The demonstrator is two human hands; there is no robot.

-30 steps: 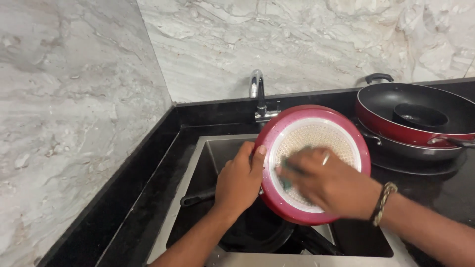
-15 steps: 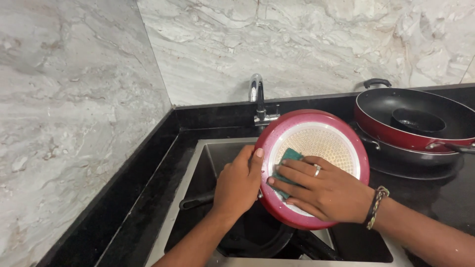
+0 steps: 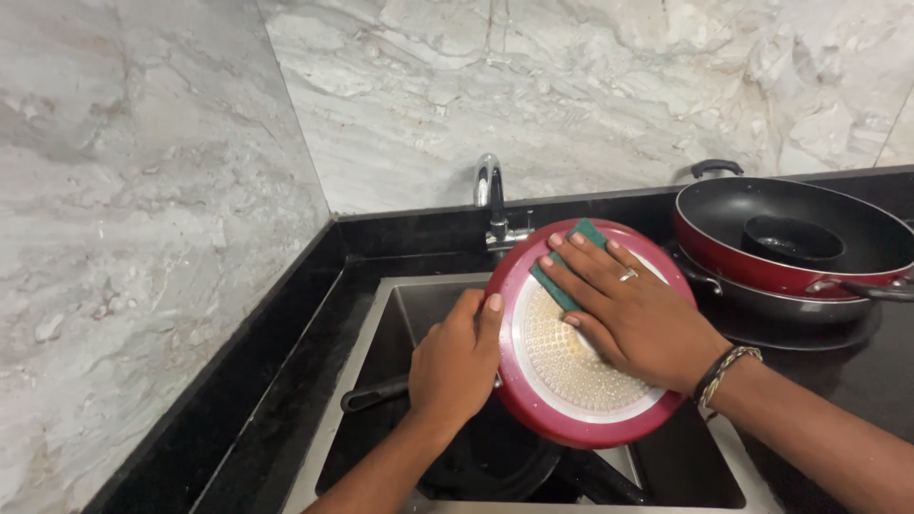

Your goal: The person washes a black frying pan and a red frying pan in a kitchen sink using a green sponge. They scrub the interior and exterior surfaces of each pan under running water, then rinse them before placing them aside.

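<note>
A red frying pan (image 3: 533,405) is held on edge above the steel sink (image 3: 381,324), its dotted pale underside facing me. My left hand (image 3: 457,362) grips its left rim, thumb on the base. My right hand (image 3: 624,309) lies flat on the base and presses a green scrub pad (image 3: 562,266) against the pan's upper left part. The pad shows only between and beyond my fingers. A ring sits on one finger and a braided band on that wrist.
A tap (image 3: 490,195) rises behind the sink. A dark pan with a black handle (image 3: 376,392) lies in the basin. On the black counter at right, a red-walled black pan (image 3: 790,238) holds a small dark bowl and rests on another pan. Marble walls enclose the corner.
My right hand has slid the green pad from the lower left of the pan's base up to its top left edge. The left hand keeps its grip on the rim.
</note>
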